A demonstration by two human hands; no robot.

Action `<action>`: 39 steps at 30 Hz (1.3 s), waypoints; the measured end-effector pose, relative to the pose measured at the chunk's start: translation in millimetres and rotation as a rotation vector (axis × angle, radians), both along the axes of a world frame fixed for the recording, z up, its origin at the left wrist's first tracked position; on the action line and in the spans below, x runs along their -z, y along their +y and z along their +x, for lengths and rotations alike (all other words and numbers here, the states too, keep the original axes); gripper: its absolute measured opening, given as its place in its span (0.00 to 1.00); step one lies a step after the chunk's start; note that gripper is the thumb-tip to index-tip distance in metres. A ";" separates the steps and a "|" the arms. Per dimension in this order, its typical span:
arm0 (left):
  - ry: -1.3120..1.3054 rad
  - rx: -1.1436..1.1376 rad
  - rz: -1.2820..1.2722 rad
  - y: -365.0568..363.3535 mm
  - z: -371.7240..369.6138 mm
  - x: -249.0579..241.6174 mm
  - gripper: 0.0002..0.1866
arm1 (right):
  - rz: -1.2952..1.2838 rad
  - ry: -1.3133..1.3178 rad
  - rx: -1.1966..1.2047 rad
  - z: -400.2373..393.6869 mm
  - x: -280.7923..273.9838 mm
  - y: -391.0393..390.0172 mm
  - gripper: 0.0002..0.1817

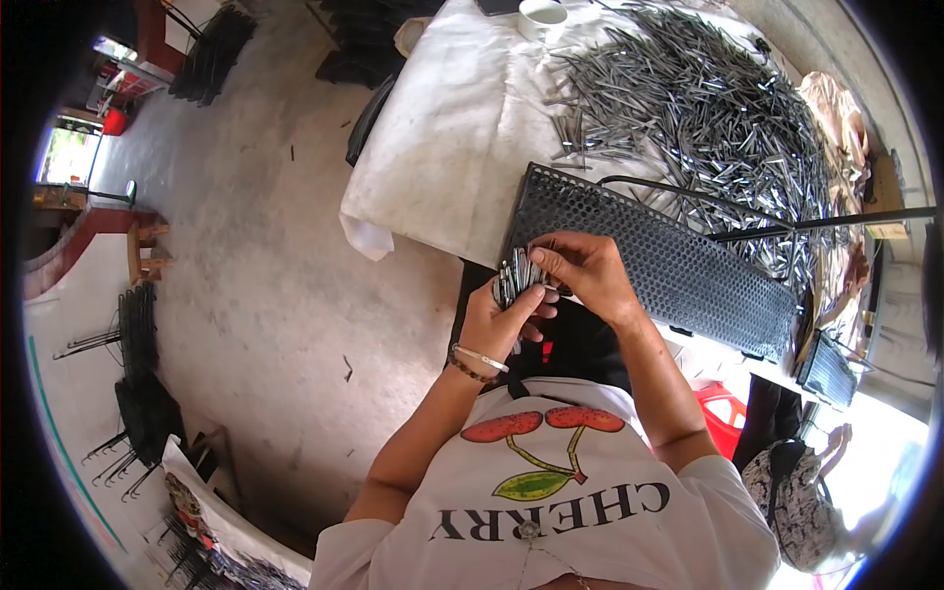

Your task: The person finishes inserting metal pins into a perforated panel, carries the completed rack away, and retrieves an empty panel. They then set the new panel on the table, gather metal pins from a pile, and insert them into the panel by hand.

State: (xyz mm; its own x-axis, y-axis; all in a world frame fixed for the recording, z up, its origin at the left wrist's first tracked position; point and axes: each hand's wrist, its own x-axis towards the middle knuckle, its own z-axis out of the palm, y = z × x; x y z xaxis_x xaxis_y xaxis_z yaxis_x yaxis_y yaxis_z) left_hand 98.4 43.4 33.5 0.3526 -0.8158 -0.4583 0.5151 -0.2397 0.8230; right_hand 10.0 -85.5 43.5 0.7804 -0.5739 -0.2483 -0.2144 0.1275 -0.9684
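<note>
My left hand is closed around a bundle of thin metal pieces, held upright in front of my body. Against the bundle's upper right side is my right hand, its thumb and fingers pinched together at the pieces. What exactly lies between those fingertips is too small to tell. Just beyond my hands stands a black perforated metal rack, full of small round holes. A large heap of similar thin metal pieces is spread behind it on the table.
A whitish cloth covers the table, with a white cup at its far edge. A black rod runs across the right side. Another person is at lower right, near a red stool. Dark racks stand along the left wall.
</note>
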 end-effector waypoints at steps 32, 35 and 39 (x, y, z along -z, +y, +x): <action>0.386 -0.025 0.124 -4.8 -19.7 33.3 0.12 | -1.360 0.023 0.254 19.8 35.2 -51.7 0.10; 0.333 -0.043 0.082 -2.1 -20.9 33.6 0.10 | -1.162 -0.020 0.254 12.1 20.1 -41.1 0.09; 0.287 -0.104 0.014 -4.6 -21.0 23.6 0.11 | -0.571 -0.009 0.102 -15.4 13.5 -18.0 0.11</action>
State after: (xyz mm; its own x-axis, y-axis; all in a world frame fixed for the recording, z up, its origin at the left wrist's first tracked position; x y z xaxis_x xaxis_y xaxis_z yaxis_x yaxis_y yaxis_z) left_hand 77.4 38.8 9.9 0.2887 -0.7749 -0.5624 0.7484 -0.1837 0.6373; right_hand -5.4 -103.5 30.0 0.7150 -0.6872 0.1289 -0.2202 -0.3963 -0.8913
